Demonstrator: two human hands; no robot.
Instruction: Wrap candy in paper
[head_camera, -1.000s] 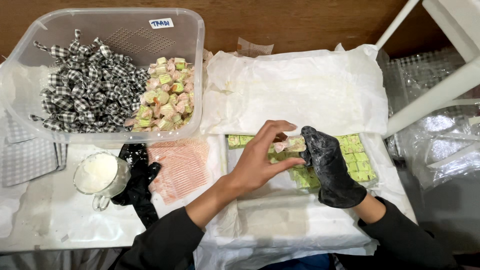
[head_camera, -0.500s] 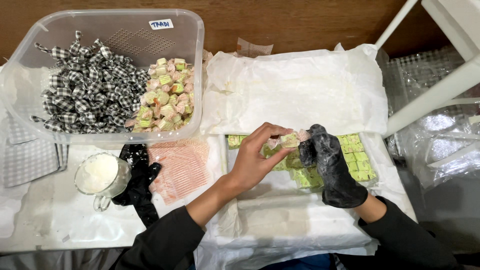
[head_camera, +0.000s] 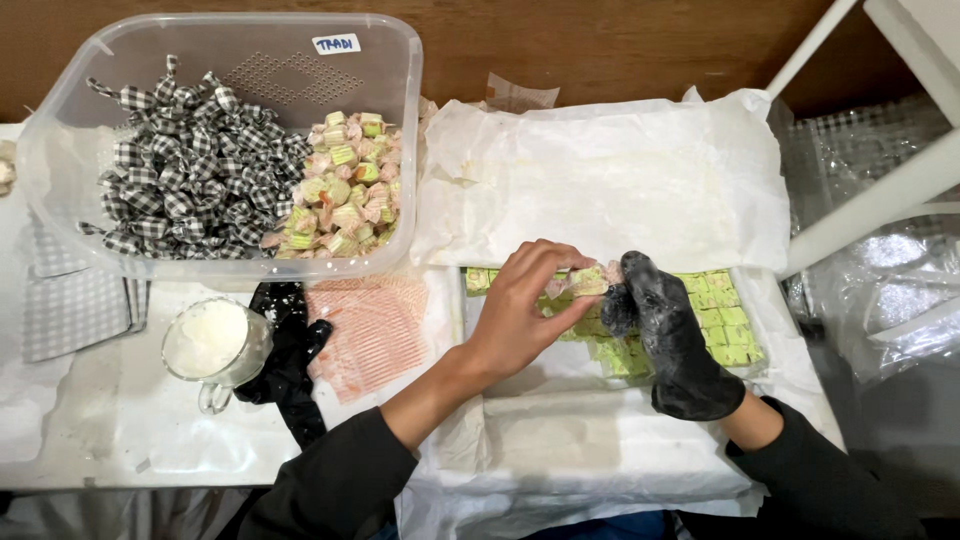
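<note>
You pinch a small wrapped sweet (head_camera: 590, 281) between both hands above the green cubes (head_camera: 715, 315) on the white paper (head_camera: 600, 180): bare left hand (head_camera: 520, 315) and black-gloved right hand (head_camera: 675, 335) both have their grip clamped on it. The clear tub (head_camera: 60, 150) sits well left.

Behind your work surface you have a brown wooden wall (head_camera: 600, 45), its grain running sideways along the top of the view. The white tabletop (head_camera: 110, 420) spreads below it (dusty and scuffed at your left). On your right, a white painted frame (head_camera: 880, 190) slants across, with crinkled clear plastic sheeting (head_camera: 900, 290) under it. Light falls evenly from above.
</note>
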